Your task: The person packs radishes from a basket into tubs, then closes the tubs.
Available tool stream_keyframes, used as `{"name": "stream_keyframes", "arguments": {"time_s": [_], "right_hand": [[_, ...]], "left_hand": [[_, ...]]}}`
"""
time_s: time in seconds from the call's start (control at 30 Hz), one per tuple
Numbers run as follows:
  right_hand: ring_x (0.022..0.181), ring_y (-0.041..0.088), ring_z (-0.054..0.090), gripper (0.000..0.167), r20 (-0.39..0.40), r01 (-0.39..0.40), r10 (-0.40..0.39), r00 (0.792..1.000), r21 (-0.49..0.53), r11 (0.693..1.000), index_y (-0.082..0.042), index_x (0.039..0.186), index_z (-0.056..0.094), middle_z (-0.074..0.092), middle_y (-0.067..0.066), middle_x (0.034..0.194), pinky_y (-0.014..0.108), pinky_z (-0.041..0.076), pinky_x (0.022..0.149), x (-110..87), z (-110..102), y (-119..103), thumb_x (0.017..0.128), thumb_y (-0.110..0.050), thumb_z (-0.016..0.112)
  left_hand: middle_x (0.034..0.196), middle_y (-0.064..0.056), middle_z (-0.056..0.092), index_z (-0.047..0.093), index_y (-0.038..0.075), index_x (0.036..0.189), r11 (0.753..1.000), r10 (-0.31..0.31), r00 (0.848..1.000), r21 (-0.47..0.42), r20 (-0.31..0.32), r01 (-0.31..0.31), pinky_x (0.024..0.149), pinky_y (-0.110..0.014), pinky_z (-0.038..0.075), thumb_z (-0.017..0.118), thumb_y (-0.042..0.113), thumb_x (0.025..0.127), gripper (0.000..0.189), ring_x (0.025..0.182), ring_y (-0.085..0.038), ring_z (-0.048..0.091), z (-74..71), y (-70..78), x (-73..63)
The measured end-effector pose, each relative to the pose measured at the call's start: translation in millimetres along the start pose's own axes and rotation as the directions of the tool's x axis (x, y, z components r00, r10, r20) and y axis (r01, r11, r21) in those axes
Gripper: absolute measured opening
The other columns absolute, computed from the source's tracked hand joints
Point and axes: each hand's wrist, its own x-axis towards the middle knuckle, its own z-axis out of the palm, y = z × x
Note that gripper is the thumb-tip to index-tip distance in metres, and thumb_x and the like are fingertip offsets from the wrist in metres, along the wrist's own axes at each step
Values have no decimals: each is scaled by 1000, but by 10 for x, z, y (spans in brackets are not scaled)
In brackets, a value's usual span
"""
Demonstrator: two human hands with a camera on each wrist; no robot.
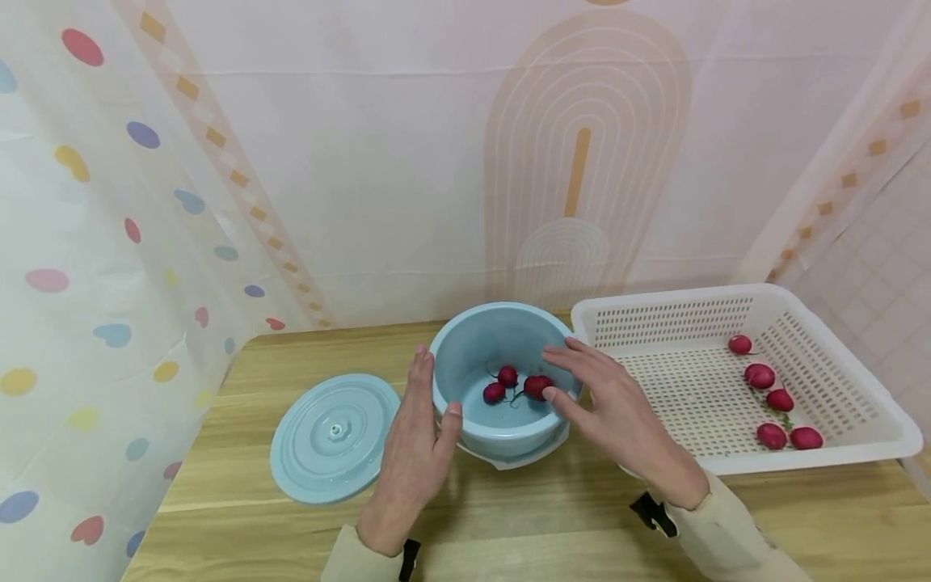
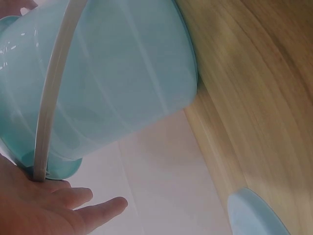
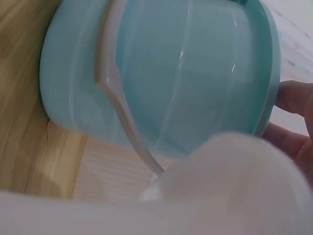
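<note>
A light blue bucket (image 1: 502, 440) stands on the wooden table with several red radishes (image 1: 507, 376) at its bottom. Its pale handle (image 2: 51, 93) hangs down along the outer wall. Along the bucket's left side, my left hand (image 1: 418, 440) lies with straight fingers at the rim, thumb raised apart. My right hand (image 1: 618, 404) is at the right side, its relaxed fingers reaching over the rim and the thumb near the front edge. In the right wrist view, fingertips (image 3: 293, 98) touch or nearly touch the rim. Neither hand holds a radish.
A round light blue lid (image 1: 334, 436) lies flat on the table to the left. On the right, a white perforated basket (image 1: 684, 404) holds several more radishes (image 1: 760, 376) and sits close against the bucket. A patterned curtain (image 1: 378, 162) hangs behind the table.
</note>
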Motion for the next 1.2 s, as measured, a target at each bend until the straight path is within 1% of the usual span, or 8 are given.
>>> {"name": "stream_keyframes", "arguments": {"time_s": [0.17,0.33,0.47,0.6,0.77,0.93,1.07,1.2], "right_hand": [[147,29,43,43,-12,-4,4,1000,6,1000,-14,139,67,60,-2,148,63,36,114,-74,-94,27,99,-29,71],[141,27,51,39,-74,6,-6,997,-3,1000,-16,137,68,62,-3,145,59,43,110,-195,-224,98,99,-24,71],[133,23,58,38,-142,20,-24,990,-28,999,-17,134,70,65,0,140,32,44,112,-300,-355,169,97,-16,73],[129,13,60,40,-201,67,-75,977,-45,997,-17,132,71,69,0,135,11,35,109,-384,-493,254,93,-8,75],[126,-4,56,41,-246,131,-144,959,-67,989,-12,126,74,72,6,126,10,38,106,-464,-676,396,87,0,77],[121,-10,56,34,-264,147,-173,949,-116,982,-10,119,77,76,9,116,7,39,102,-545,-849,598,86,-2,78],[119,-14,53,29,-267,124,-160,950,-146,981,-10,114,78,76,1,114,5,38,98,-605,-969,772,86,-3,78],[112,-16,54,29,-246,66,-108,963,-172,983,-12,112,79,73,-10,116,6,42,86,-669,-1079,907,86,-1,78]], "left_hand": [[171,-12,21,24,1,163,1000,6,1000,8,-1,-6,119,-54,34,52,29,106,70,154,-32,29,-3,2,11],[171,-13,22,23,1,163,1000,5,1000,17,0,-5,118,-55,34,52,30,106,70,154,-33,29,2,-8,8],[171,-13,21,22,2,164,1000,4,1000,18,7,-4,119,-54,33,52,28,105,71,154,-33,28,5,-15,13],[171,-14,22,22,1,163,1000,6,1000,15,6,-6,118,-55,34,54,26,105,71,154,-33,28,8,-19,17],[171,-14,22,23,1,163,1000,8,1000,10,1,-8,118,-55,34,53,27,105,71,154,-34,27,9,-19,22],[172,-11,19,22,2,164,1000,0,1000,11,10,0,119,-55,33,51,29,106,71,155,-32,26,11,-17,27],[172,-10,18,21,3,164,1000,-7,1000,13,17,7,119,-54,33,51,29,106,71,155,-32,26,12,-14,27],[172,-10,19,21,3,164,1000,-11,1000,15,20,11,119,-55,33,52,28,105,71,155,-32,26,8,-15,18]]}}
